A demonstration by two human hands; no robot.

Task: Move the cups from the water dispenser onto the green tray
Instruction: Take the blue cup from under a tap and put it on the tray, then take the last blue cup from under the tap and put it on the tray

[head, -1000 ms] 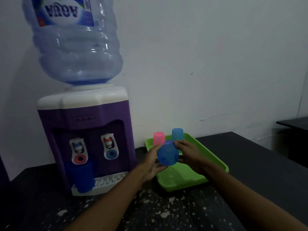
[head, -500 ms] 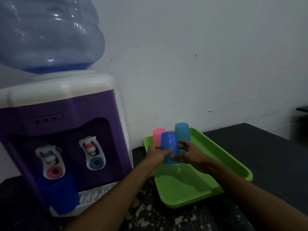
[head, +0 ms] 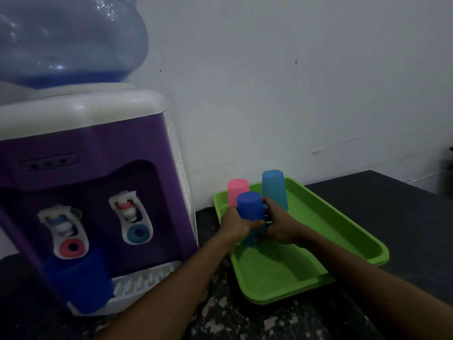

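Note:
A dark blue cup point(head: 250, 206) stands upside down at the back left of the green tray point(head: 343, 227). My left hand point(head: 236, 224) grips its left side and my right hand point(head: 279, 223) its right side, near the rim. Behind it stand an upside-down pink cup point(head: 237, 190) and an upside-down light blue cup point(head: 274, 190), both on the tray. Another dark blue cup point(head: 79, 280) sits upright on the drip grate of the purple water dispenser point(head: 98, 153), under the left tap.
A large water bottle point(head: 68, 38) tops the dispenser. The dispenser and tray rest on a dark speckled counter point(head: 245, 312) against a white wall. The tray's front half is bare green plastic.
Both hands turned the dark blue cup from mouth toward me to upside down and lowered it onto the tray. The view moved closer and to the right.

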